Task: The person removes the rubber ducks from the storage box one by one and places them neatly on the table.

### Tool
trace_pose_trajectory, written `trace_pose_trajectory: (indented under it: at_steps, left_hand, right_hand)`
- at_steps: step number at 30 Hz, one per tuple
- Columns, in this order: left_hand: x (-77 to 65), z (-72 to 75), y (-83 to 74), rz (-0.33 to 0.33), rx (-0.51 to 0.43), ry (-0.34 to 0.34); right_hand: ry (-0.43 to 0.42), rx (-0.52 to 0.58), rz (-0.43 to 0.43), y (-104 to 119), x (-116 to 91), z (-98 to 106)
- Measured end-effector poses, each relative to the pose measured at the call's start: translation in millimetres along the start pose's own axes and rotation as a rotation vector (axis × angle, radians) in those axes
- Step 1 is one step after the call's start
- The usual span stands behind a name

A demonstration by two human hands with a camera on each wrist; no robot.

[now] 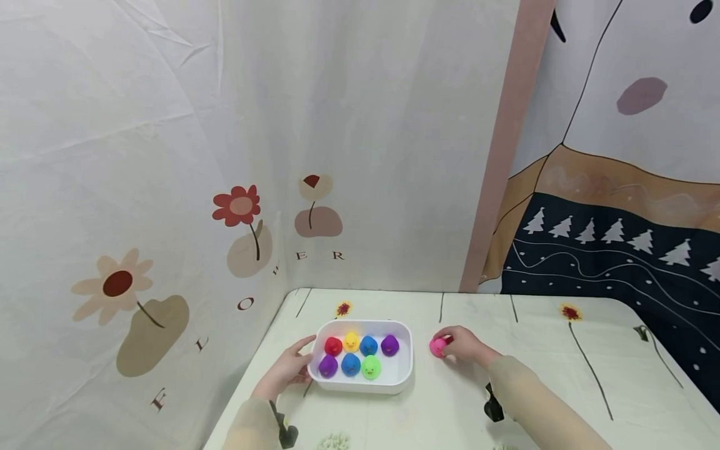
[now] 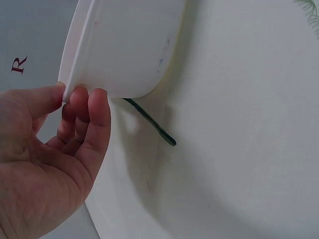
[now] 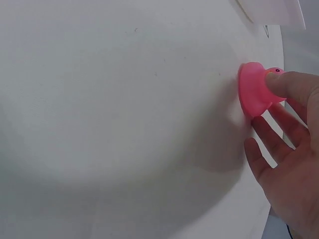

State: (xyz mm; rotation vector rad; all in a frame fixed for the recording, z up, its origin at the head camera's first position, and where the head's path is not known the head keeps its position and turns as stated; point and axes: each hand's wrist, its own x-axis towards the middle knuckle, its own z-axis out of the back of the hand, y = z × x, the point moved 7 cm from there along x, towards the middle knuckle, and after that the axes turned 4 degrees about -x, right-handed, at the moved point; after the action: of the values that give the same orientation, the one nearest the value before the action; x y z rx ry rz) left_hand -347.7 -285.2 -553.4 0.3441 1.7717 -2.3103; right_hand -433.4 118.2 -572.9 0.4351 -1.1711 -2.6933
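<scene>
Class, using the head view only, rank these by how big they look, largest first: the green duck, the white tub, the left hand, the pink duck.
1. White tub
2. Left hand
3. Green duck and pink duck, unranked: they look close in size, and the right hand partly covers the pink one.

From where I stand, the tub (image 1: 360,388) looks like smooth plastic, the pink duck (image 3: 253,90) smooth, rubbery plastic, the curtain (image 1: 365,94) matt, creased cloth.
</scene>
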Motion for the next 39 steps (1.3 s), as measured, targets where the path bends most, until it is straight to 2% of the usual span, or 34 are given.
trace_pose_trajectory:
  at_steps: [7,11,15,19,27,34,39]
  left_hand:
    - [-2.6,-1.4,-2.0,0.004,0.01,-0.029]
    - [-4.1,-0.7,-6.9,-0.012,-0.001,-0.019]
    - [-2.3,0.5,-7.5,-0.02,-0.007,-0.011]
    - [0.1,1.8,-4.2,-0.016,-0.009,-0.026]
    - [-0.4,2.4,-0.4,-0.002,-0.026,-0.038]
    - [0.5,3.3,0.8,-0.031,-0.064,-0.023]
    - [4.7,3.1,2.6,-0.028,-0.063,-0.012]
  right_hand:
    - [0.0,0.047,0.006,-4.6,-4.0,-0.1]
    - [0.003,0.103,-0.019,-5.2,-2.5,2.7]
    - [-0.018,0.091,-0.02,-0.3,-1.3,10.1]
    - [-0.042,0.06,0.005,11.7,-2.8,18.5]
    - [-0.065,0.094,0.081,44.9,-5.0,28.5]
    - [-0.076,0.125,0.117,72.8,-1.6,21.9]
    - [-0.07,0.151,0.134,88.9,-0.6,11.1]
